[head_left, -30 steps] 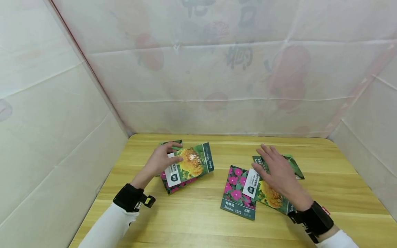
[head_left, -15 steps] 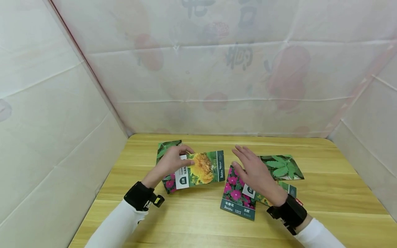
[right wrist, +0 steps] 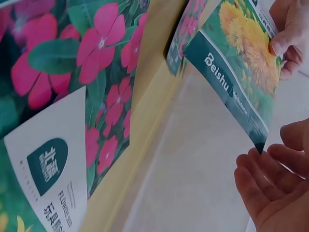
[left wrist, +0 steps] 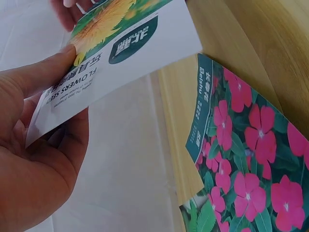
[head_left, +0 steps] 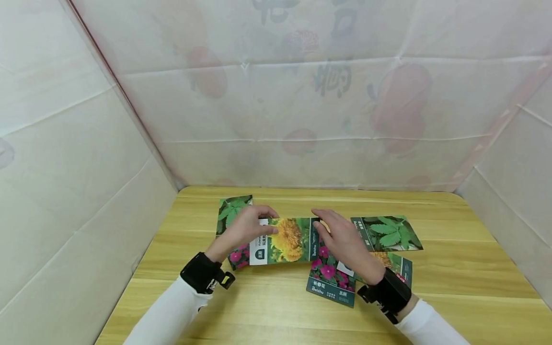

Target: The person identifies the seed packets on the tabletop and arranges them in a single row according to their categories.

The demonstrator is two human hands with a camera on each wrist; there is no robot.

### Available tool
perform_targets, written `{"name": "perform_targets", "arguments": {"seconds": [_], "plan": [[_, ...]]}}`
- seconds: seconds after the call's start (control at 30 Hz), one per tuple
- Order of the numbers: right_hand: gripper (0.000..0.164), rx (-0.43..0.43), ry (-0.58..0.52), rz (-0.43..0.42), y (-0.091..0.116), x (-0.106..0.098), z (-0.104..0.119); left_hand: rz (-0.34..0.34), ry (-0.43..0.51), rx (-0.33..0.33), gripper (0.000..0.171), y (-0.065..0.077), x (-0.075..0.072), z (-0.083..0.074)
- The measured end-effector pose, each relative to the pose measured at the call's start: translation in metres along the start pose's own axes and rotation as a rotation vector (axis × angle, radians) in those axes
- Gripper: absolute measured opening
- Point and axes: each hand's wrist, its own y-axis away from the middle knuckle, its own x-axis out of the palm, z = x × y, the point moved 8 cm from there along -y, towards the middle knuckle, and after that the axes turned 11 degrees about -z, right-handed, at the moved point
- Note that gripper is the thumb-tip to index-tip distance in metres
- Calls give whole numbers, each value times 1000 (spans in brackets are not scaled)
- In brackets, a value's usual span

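My left hand (head_left: 245, 227) pinches a seed packet with a yellow flower (head_left: 290, 242) by its white end, thumb on top and fingers beneath. This packet is raised off the table, as the left wrist view shows. My right hand (head_left: 345, 240) is at the packet's dark green end, fingers loosely spread and thumb apart from them. In the right wrist view the packet's dark corner meets or nearly meets the fingertips (right wrist: 258, 157); contact is hard to tell. Below the left hand lie a pink-flower packet (head_left: 238, 258) and a green-leaf packet (head_left: 230, 211), both partly hidden.
On the right of the wooden table (head_left: 267, 306) lie another pink-flower packet (head_left: 324, 286), a second yellow-flower packet (head_left: 401, 268) overlapping it, and a green-leaf packet (head_left: 390, 232). Pale cloth walls (head_left: 276, 158) stand at the back and sides.
The left hand has carried the yellow-flower packet rightward off the left pile and levelled it. My right hand has moved left from the right-hand packets to this packet's end.
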Motion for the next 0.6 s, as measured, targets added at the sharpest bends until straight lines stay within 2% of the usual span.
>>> {"name": "perform_targets", "arguments": {"seconds": [0.2, 0.33, 0.5, 0.6], "plan": [[34, 3, -23, -15, 1, 2, 1, 18, -23, 13, 26, 0, 4, -3], [24, 38, -40, -17, 2, 3, 0, 26, -14, -5, 32, -1, 5, -2], [19, 115, -96, 16, 4, 6, -8, 13, 96, -54, 53, -3, 1, 5], [19, 194, -150, 55, 7, 8, -16, -31, 174, -73, 56, -3, -5, 11]]}}
